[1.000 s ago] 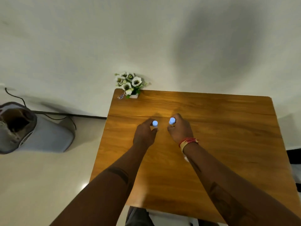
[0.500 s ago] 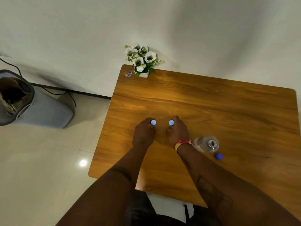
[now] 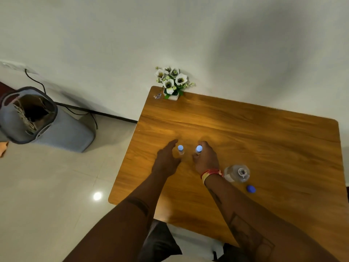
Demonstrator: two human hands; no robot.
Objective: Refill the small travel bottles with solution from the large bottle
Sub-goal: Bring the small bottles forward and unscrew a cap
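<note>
Head view: two small bottles (image 3: 189, 149) stand between the hands (image 3: 186, 161).

Two small travel bottles (image 3: 180, 149) (image 3: 198, 149) stand side by side near the middle of the table (image 3: 264, 140), the left hand (image 3: 166, 159) just left of one and the right hand (image 3: 206, 159) around the other. The large bottle (image 3: 237, 173) stands right of the right wrist, its cap (image 3: 251, 189) on the tabletop beside it, toward the near edge. A flower pot (image 3: 172, 86) sits at the far left corner, and a bin (image 3: 37, 120) stands on the floor well left of the table.

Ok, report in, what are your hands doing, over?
Left hand open beside capped travel bottle. Right hand gripping other one. Large bottle uncapped. Nothing blocking.
</note>
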